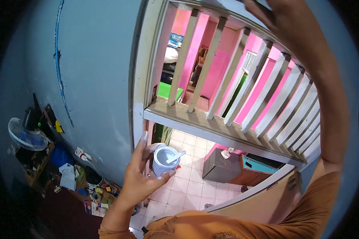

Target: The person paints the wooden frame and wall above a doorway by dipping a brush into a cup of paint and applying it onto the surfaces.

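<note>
The left hand [136, 179] is clamping its fingers around a pale-blue, round plastic tub [161, 169], a flat white stick [177, 156] poking past its rim. The right hand [285, 18] is reaching higher (finger grip: cannot tell); overstretching could be tipping everything towards white floor tiles [180, 199] below the left fingers.

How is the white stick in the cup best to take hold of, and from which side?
Probably by its free end, pinched from above on the right side: the white stick leans across the mouth of the cup, and that end sticks out past the rim. The left hand holds the cup from the left.
</note>
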A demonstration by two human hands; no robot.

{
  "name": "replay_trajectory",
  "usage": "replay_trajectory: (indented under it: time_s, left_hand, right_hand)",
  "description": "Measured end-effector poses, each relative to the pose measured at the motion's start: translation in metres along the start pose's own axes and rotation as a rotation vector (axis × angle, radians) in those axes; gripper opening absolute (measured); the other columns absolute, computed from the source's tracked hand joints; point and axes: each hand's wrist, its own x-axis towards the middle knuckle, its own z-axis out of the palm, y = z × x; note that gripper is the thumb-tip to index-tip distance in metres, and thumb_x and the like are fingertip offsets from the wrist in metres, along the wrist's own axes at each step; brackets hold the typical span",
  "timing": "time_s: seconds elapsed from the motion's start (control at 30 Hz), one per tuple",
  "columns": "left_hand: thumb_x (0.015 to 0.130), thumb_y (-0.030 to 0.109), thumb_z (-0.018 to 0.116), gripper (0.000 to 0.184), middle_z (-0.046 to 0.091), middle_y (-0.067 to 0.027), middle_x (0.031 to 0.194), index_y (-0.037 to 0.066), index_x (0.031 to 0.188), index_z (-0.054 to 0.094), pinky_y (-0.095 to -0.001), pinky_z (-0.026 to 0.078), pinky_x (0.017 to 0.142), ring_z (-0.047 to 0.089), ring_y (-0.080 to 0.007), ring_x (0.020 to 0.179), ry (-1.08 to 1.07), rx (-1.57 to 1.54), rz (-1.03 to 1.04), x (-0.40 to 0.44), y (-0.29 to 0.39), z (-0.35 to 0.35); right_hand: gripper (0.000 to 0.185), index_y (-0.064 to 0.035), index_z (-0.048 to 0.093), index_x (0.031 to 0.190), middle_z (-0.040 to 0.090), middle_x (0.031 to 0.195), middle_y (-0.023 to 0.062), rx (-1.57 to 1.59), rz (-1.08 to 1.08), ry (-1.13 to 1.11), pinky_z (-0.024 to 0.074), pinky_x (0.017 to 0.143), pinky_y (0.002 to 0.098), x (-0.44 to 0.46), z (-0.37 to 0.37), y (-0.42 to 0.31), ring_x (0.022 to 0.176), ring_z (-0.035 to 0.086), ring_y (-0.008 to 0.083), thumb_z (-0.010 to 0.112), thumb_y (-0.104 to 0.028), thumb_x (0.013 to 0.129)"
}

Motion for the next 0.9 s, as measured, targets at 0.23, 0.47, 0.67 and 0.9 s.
replay_trajectory:
  time_s: [0.23, 0.47, 0.67, 0.9]
  left_hand:
    - [0.078, 0.000, 0.082, 0.106, 0.053, -0.0241, 0.134, -0.003, 0.157, 0.011, -0.0402, 0.045, 0.105, 0.056, -0.0282, 0.124, -0.112, 0.053, 0.058, -0.001, -0.010, 0.011]
    - [0.078, 0.000, 0.082, 0.107, 0.052, -0.0255, 0.135, -0.003, 0.157, 0.010, -0.0398, 0.044, 0.107, 0.055, -0.0279, 0.125, -0.181, -0.004, -0.017, -0.001, -0.013, 0.030]
    - [0.077, -0.002, 0.082, 0.108, 0.053, -0.0248, 0.135, -0.003, 0.158, 0.009, -0.0396, 0.043, 0.108, 0.054, -0.0278, 0.126, -0.228, -0.010, -0.038, -0.004, -0.017, 0.046]
    - [0.076, -0.009, 0.078, 0.108, 0.048, -0.0239, 0.139, -0.002, 0.158, 0.007, -0.0407, 0.044, 0.109, 0.054, -0.0283, 0.126, -0.297, -0.056, -0.019, -0.011, -0.027, 0.072]
  right_hand:
    - [0.017, -0.0021, 0.067, 0.106, 0.061, 0.096, 0.0110, 0.020, 0.111, -0.188, 0.0519, 0.069, 0.0339, -0.061, -0.015, 0.054, 0.080, 0.061, 0.0209, 0.065, -0.016, 0.096]
    - [0.024, -0.0063, 0.066, 0.119, 0.063, 0.121, 0.0170, -0.287, 0.200, -0.304, 0.0529, 0.095, 0.0440, -0.157, -0.071, 0.098, 0.112, 0.065, 0.0336, 0.063, -0.016, 0.097]
    - [0.024, -0.0059, 0.068, 0.120, 0.067, 0.117, 0.0145, -0.078, 0.192, -0.145, 0.0556, 0.088, 0.0371, -0.150, -0.081, 0.079, 0.104, 0.066, 0.0270, 0.063, -0.013, 0.098]
    - [0.018, 0.0012, 0.069, 0.107, 0.057, 0.093, 0.0131, -0.016, 0.134, -0.172, 0.0486, 0.065, 0.0343, -0.145, -0.056, 0.086, 0.077, 0.057, 0.0210, 0.065, -0.010, 0.094]
